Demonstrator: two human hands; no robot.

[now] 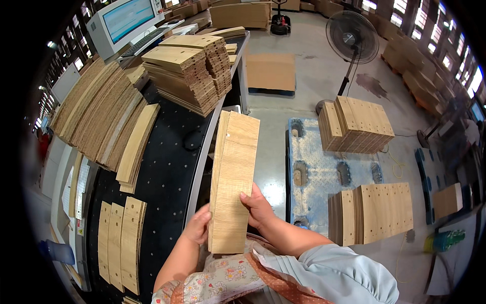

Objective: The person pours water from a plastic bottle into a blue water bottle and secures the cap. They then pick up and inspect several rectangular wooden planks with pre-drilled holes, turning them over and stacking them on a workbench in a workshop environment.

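Note:
A small stack of wood-grain boards is held upright in front of my body, its long side pointing away from me. My left hand grips the stack's left edge near the lower end, with the fingers partly hidden behind it. On the opposite edge my right hand is closed, its thumb lying on the top board's face. Left of the hands, several drilled boards lie side by side on the black worktable. How many boards are in the held stack I cannot tell.
Tall board stacks and a long row of boards on edge occupy the table, beside a computer monitor. At right, a blue pallet bears two board stacks. A standing fan is behind it.

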